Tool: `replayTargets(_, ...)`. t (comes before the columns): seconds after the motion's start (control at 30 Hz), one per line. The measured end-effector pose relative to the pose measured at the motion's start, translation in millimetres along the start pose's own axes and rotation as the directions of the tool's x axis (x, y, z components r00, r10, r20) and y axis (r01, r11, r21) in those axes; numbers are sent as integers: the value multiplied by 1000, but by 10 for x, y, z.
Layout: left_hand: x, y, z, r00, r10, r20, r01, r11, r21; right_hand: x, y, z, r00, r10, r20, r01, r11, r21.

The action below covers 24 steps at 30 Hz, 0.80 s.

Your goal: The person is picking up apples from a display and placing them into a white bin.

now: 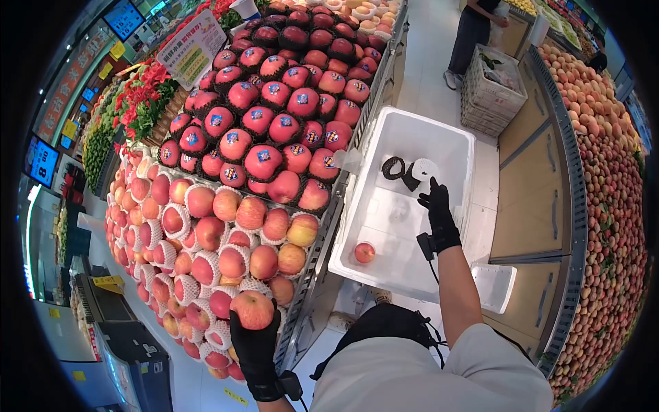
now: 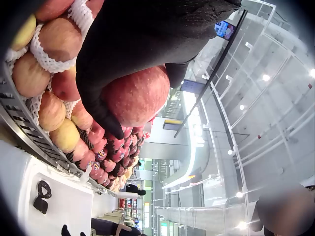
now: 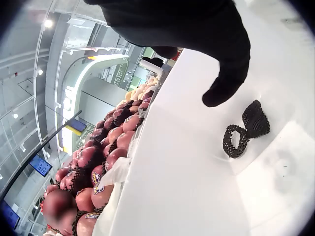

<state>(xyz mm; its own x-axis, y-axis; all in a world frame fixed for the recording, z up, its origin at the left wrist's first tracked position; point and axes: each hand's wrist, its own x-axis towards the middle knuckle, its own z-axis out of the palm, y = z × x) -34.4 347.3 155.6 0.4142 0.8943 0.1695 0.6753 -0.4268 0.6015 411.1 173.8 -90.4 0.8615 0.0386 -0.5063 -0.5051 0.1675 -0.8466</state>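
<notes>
My black-gloved left hand (image 1: 255, 347) grips a red apple (image 1: 252, 310) above the near part of the fruit display. In the left wrist view, its thumb and fingers wrap around the apple (image 2: 140, 98). Over the white foam box (image 1: 364, 271) is my right hand (image 1: 439, 211), also gloved in black, its fingers loosely bent and apart. Just beyond its fingertips lies a white foam net (image 1: 425, 169). Two black foam nets, one ring-shaped (image 1: 392, 167) and one folded (image 1: 410, 180), lie beside it. A single apple (image 1: 364, 253) sits in the box's near left corner.
Apples in white nets (image 1: 206, 261) and stickered apples in black nets (image 1: 261, 117) fill the left display. Wooden cabinets (image 1: 532, 199) under heaped small fruit (image 1: 611, 192) line the right. A person (image 1: 473, 34) stands beside a white crate (image 1: 491, 89) ahead. A small white tray (image 1: 495, 285) lies beside the box.
</notes>
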Motion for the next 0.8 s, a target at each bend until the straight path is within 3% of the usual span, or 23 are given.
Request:
replayTargets(0.07, 14, -68, 88, 999, 32, -6, -31, 993, 111, 165, 91, -67, 995, 85, 51, -80, 992, -93)
replayTargets(0.1, 30, 0, 94, 999, 0, 36, -2, 998, 57, -12, -33, 1, 993, 108, 52, -103, 989, -104)
replayTargets(0.17, 107, 232, 130, 991, -55, 123, 61, 997, -49, -301, -175, 24, 973, 33, 229, 0, 990, -142)
replayTargets(0.2, 115, 302, 174, 967, -169, 191, 219, 934, -282, -433, -220, 11, 949, -2, 316, 53, 987, -153)
replayTargets(0.23, 115, 368, 217, 924, -258, 281, 369, 794, -484, -548, -263, -2, 913, -21, 407, 86, 986, -142)
replayTargets(0.33, 133, -47, 452, 912, -95, 399, 323, 766, -556, -721, -395, 15, 710, -78, 700, 146, 989, -38)
replayTargets(0.4, 168, -113, 560, 867, -95, 489, 488, 362, -794, -758, -447, 126, 621, 34, 783, 94, 989, -117)
replayTargets(0.47, 210, 147, 580, 886, -56, 461, 411, 558, -721, -953, -521, 298, 533, 112, 839, 129, 969, -211)
replayTargets(0.57, 207, 205, 742, 916, 34, 400, 219, 793, -568, -1448, -647, 519, 425, 287, 859, 37, 942, -333)
replayTargets(0.7, 157, 413, 905, 917, 173, 359, 13, 888, -461, -2010, -634, 736, 242, 441, 864, -26, 894, -448)
replayTargets(0.73, 121, 423, 963, 927, 205, 313, -40, 886, -462, -2104, -643, 718, 126, 420, 899, -71, 907, -414)
replayTargets(0.8, 91, 437, 1067, 922, 188, 338, 14, 856, -516, -2241, -479, 777, 79, 446, 891, 33, 893, -450)
